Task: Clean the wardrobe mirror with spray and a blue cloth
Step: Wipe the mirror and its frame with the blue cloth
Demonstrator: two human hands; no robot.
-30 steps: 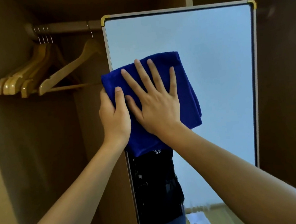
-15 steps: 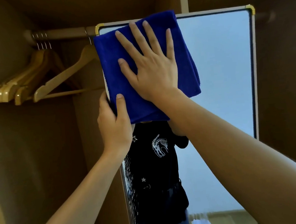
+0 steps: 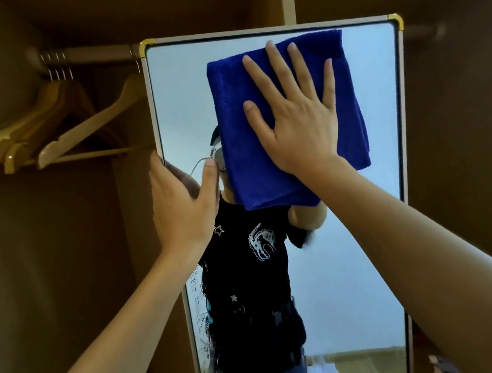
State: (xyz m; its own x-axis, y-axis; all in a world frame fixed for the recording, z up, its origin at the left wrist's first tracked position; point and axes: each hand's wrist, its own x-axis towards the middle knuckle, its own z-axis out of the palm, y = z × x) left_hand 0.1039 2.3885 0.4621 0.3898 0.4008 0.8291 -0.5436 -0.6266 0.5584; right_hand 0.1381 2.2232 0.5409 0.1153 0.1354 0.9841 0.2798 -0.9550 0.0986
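Cloth: blue cloth (image 3: 290, 128) folded, flat on upper right glass of the mirror (image 3: 393, 232), top edge near frame
Right grip: right hand (image 3: 295, 115) spread wide, fingers straight, pressing cloth to glass
Left grip: left hand (image 3: 183, 204) holding mirror's left edge, thumb on glass
Risk: thumb likely leaves smudge; loose lower fold may slip from palm; droplets low on left glass may dry unwiped; hard push could swing mirror toward hangers (image 3: 53, 135)

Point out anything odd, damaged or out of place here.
Only one thing stands out: a patch of droplets or streaks sits low on the mirror near its left edge, not yet wiped. The blue cloth is working higher up.
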